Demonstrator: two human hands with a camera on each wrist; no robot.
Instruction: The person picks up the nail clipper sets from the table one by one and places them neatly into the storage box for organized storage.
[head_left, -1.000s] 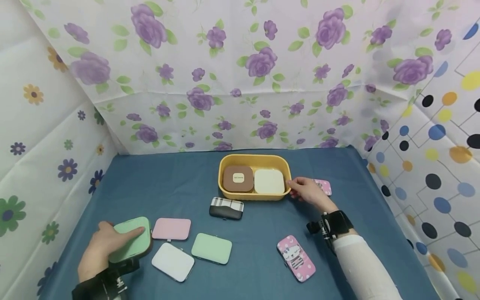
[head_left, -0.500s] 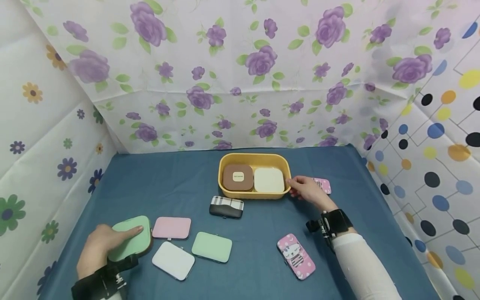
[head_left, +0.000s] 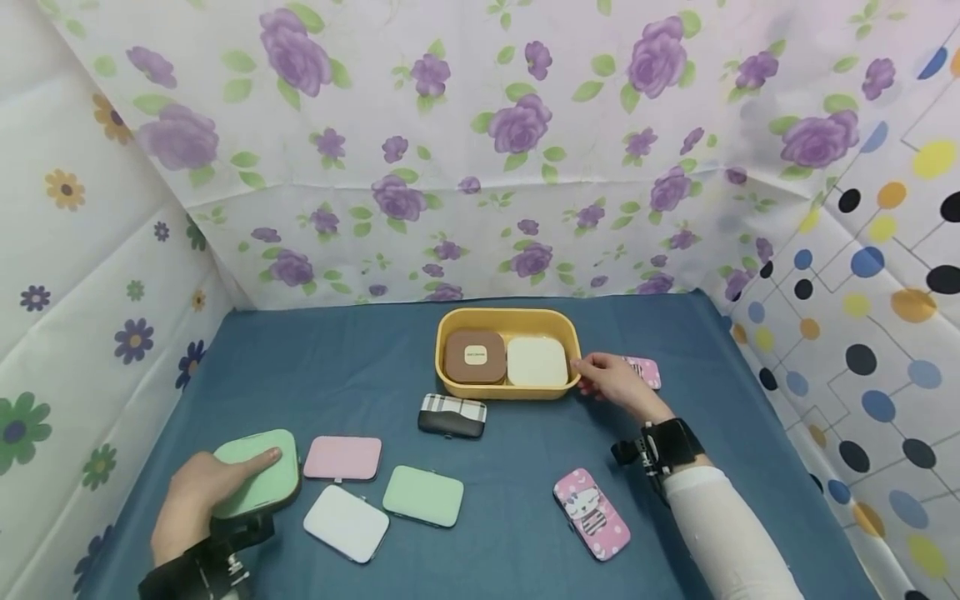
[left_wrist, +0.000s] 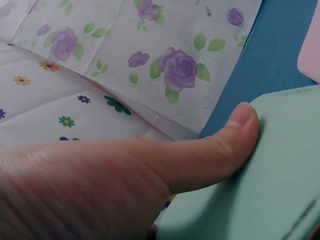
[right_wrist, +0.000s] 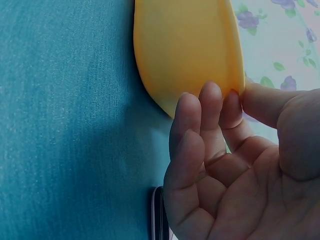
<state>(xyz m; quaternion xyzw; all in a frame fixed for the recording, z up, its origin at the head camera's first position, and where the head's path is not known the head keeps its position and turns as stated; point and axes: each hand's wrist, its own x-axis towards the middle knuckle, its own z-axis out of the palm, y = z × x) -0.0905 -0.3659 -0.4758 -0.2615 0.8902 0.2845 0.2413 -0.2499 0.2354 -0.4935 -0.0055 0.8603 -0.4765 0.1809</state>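
Note:
At the front left, my left hand grips a green rounded case, thumb across its top; the case looks slightly raised over the cloth. The left wrist view shows the thumb lying on the green lid. My right hand pinches the right end of the yellow basket between thumb and fingers; in the right wrist view the basket wall meets the fingertips. Inside the basket, a brown square case lies beside a cream one.
On the blue cloth lie a plaid and black case, a pink case, a white case, a flat green case and a pink cartoon case. Another pink patterned case is partly behind my right hand.
My left hand and the green case have shifted slightly to the left. My right hand keeps its hold on the basket's end.

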